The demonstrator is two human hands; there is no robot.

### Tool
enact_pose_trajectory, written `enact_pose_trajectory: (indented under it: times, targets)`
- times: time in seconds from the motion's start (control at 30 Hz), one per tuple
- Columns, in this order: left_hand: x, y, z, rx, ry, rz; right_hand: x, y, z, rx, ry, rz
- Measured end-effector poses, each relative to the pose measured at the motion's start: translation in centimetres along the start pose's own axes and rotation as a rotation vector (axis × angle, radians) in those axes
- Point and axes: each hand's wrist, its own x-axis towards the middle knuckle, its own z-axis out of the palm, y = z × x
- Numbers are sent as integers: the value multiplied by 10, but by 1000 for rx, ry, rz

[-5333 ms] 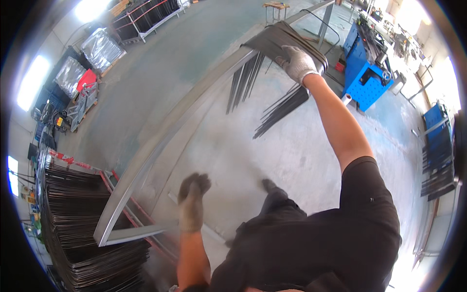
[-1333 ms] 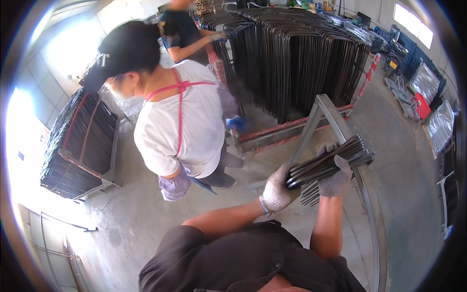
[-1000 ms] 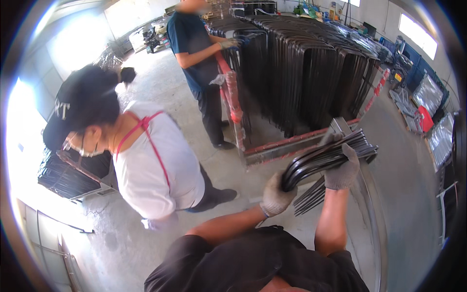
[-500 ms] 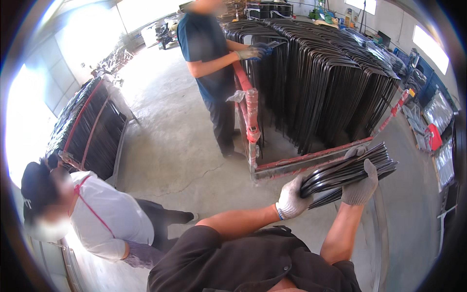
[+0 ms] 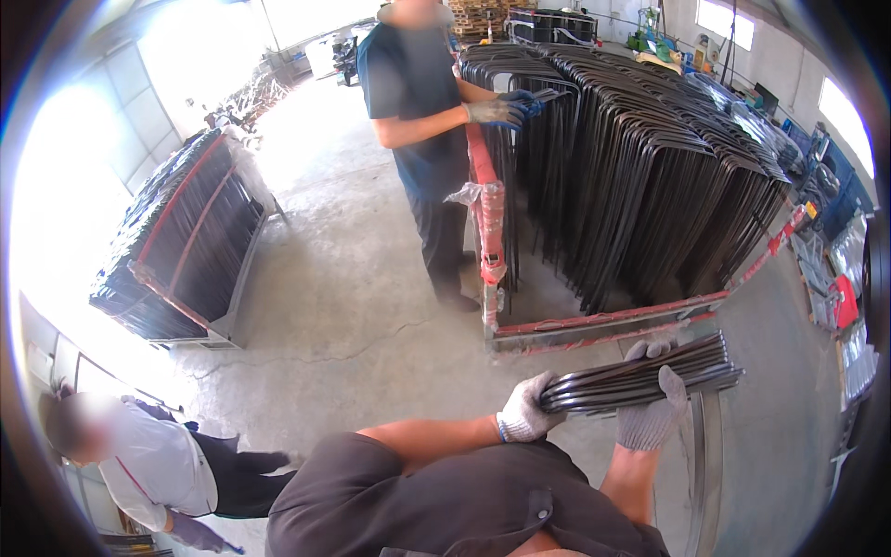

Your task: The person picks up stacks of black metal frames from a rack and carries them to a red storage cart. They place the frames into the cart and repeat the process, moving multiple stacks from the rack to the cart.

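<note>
A bundle of several glossy black bent metal rods [image 5: 608, 382] lies across my two hands in front of my chest. My left hand [image 5: 527, 408], in a pale knitted glove, is wrapped round the bundle's left end. Under its right part my right hand [image 5: 652, 418], gloved alike, grips it with the thumb on the near side and fingers on the far side. Just beyond stands a metal rack [image 5: 608, 325] with red-wrapped rails, holding rows of similar black bent rods [image 5: 640, 186].
At the rack's left corner a person in dark blue [image 5: 422, 102] handles rods with gloved hands. Another person in a white top [image 5: 153, 459] is at lower left. A second loaded rack [image 5: 186, 241] stands at far left. Tools and wrapped goods [image 5: 840, 302] line the right wall.
The bundle has moved down and left, closer to my body, and lies more level. The white-topped person has moved away to the lower left. My view has shifted slightly.
</note>
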Motion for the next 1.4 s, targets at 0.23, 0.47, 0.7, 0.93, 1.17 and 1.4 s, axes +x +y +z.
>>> enact_pose_trajectory:
  times: [0.23, 0.47, 0.7, 0.93, 1.17, 1.4]
  targets:
    - [-4, -1, -12, -19, -158, -80, -14, -2, -5, -27, 56, 0]
    - [4, 1, -2, -54, -290, -103, -12, -14, -10, -55, 86, -49]
    - [3, -11, 14, -44, -305, -83, -28, -22, -21, -49, 172, -44]
    - [-17, -10, 28, -55, -218, -81, -44, -31, -30, 42, 45, 1]
    - [-24, -2, 45, -305, -191, -262, -40, -40, -36, 68, 125, 73]
    - [-29, -6, 45, -245, -172, -320, -38, -39, -34, -10, 46, 73]
